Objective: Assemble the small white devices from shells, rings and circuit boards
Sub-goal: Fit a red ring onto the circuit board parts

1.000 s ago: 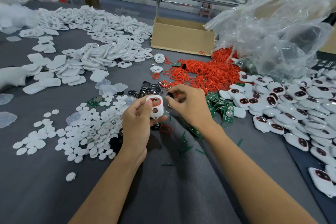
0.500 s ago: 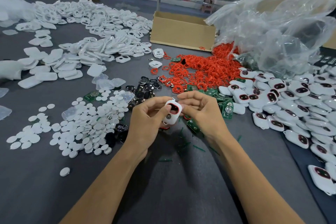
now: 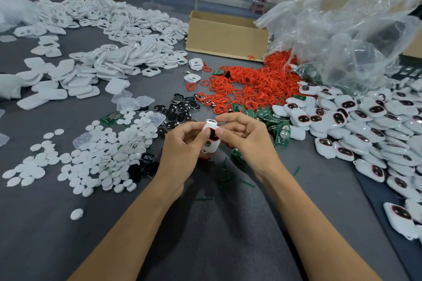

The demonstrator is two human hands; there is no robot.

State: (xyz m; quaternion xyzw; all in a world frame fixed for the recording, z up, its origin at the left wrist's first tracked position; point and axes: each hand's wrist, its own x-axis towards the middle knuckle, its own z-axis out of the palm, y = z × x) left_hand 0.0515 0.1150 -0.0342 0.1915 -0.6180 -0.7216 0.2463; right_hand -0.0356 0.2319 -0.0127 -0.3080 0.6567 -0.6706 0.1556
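The white device [image 3: 210, 146] sits between 2 hands above the grey tabletop [image 3: 205, 235]. The left hand [image 3: 180, 150] grips its left side and the right hand [image 3: 247, 139] pinches its top. Red rings [image 3: 251, 84] are heaped beyond, with a cardboard box [image 3: 226, 36] farther back.

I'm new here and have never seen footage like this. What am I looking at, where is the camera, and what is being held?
There is no machine, only a person's bare hands, filmed by a camera worn on the head and looking down. The left hand and right hand together pinch one small white device. Parts lie in piles on the grey table: white shells far left, white discs nearer, red rings in the middle, green boards beside them and finished devices on the right. A box and bag sit behind.
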